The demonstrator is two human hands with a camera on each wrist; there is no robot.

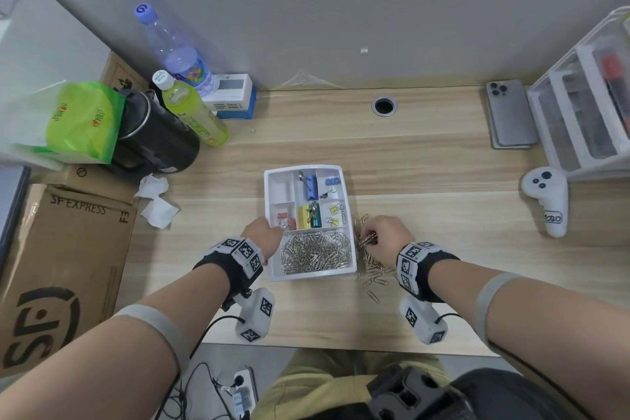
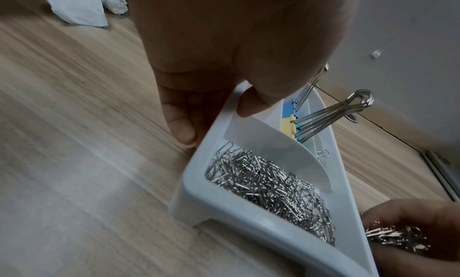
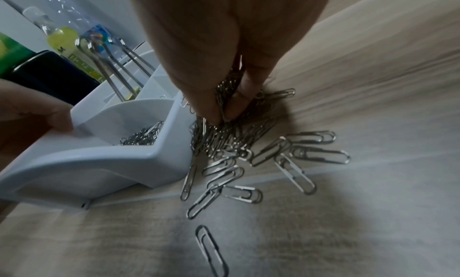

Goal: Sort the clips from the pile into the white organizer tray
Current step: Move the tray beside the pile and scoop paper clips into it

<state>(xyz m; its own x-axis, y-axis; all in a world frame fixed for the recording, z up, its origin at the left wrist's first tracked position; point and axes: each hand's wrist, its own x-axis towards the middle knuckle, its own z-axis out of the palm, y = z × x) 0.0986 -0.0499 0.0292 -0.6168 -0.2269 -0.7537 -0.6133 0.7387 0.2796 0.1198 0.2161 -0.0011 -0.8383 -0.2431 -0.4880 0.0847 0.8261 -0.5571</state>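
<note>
The white organizer tray (image 1: 351, 215) sits mid-desk; its big near compartment is full of silver paper clips (image 1: 315, 252), and smaller cells hold blue, yellow and pink binder clips. My left hand (image 1: 264, 232) grips the tray's left rim (image 2: 214, 127), thumb inside, fingers outside. The pile of paper clips (image 3: 236, 141) lies on the desk against the tray's right wall. My right hand (image 1: 381, 235) is down in that pile, pinching a bunch of paper clips (image 3: 225, 92) between thumb and fingertips (image 3: 236, 104). Loose clips (image 1: 373, 278) are scattered nearer me.
Crumpled tissues (image 1: 155, 196) lie left of the tray. Bottles (image 1: 194, 109), a black jug (image 1: 153, 136) and cardboard boxes (image 1: 58, 249) crowd the left side. A phone (image 1: 509, 114), a white controller (image 1: 549, 201) and a drawer unit (image 1: 586, 106) stand on the right.
</note>
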